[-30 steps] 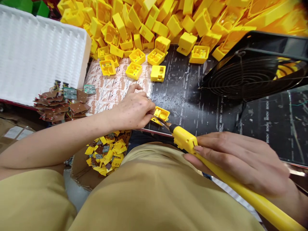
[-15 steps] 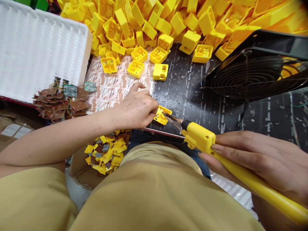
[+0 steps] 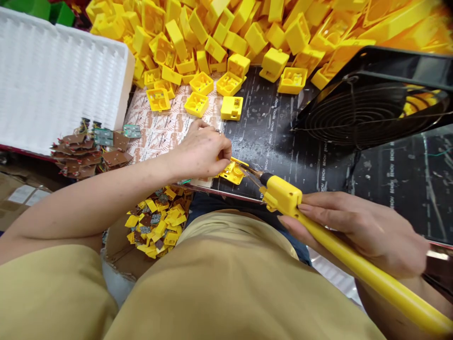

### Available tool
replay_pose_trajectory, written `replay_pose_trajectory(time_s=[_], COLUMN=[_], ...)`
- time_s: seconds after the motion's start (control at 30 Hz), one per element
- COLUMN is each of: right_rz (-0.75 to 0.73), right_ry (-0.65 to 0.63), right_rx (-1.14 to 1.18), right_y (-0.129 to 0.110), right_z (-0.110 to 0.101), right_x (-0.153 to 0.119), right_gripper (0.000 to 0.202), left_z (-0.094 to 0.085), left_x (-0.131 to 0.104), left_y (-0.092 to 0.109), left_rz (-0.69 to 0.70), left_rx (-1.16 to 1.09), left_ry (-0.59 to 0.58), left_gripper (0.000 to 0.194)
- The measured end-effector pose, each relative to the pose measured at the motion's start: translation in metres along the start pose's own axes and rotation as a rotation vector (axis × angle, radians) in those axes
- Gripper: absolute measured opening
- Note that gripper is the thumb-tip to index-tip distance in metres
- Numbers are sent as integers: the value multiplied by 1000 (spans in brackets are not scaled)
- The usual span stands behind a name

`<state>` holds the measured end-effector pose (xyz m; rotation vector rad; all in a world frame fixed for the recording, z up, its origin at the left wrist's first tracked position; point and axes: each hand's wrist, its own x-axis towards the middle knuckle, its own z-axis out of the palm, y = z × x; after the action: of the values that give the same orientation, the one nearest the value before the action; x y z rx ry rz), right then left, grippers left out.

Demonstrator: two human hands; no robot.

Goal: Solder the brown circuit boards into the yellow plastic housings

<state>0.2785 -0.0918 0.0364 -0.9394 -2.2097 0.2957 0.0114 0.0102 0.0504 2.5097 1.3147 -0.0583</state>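
Grip of the right hand (image 3: 357, 231) is closed round the yellow body of what looks like a soldering iron (image 3: 283, 193), thumb below and fingers along the top, a light, pen-like hold that probably leaves the far end free to be steered; the left hand (image 3: 203, 153) has thumb and fingers bent in at the left side of a small yellow housing (image 3: 233, 174), likely to steady it, though the fingertips are too hidden to tell whether they pinch anything; the housing lies hollow side up at the front edge of the worktop (image 3: 290, 151), close to the body, so its inside faces both the eyes and the iron's metal tip (image 3: 252, 169); that tip slants in from the right, and whether it touches cannot be made out.

Farther back, a few single housings (image 3: 196, 105) sit just in front of a heaped pile (image 3: 212, 28), perhaps for an easy reach; to the right a black fan (image 3: 354, 113) leans over the worktop, presumably for moving air; to the left, brown circuit boards (image 3: 81, 151) are bunched beside a white foam tray (image 3: 60, 71); below the edge, a carton (image 3: 122, 257) holds loose yellow pieces (image 3: 159, 224), out of the hands' way.
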Motion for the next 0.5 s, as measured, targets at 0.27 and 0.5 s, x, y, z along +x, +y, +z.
replay_pose_trajectory(time_s=[0.27,0.5], right_rz=[-114,-117], right_ry=[-14,-51], right_rx=[-46,-43], right_y=[-3,-7], right_z=[3,-8], right_x=[15,21], right_gripper=[18,17], left_z=[-6,-9], left_x=[7,15], left_y=[4,8], left_rz=[0,10], left_rx=[105,131], left_ry=[-60,-105], left_gripper=[17,13])
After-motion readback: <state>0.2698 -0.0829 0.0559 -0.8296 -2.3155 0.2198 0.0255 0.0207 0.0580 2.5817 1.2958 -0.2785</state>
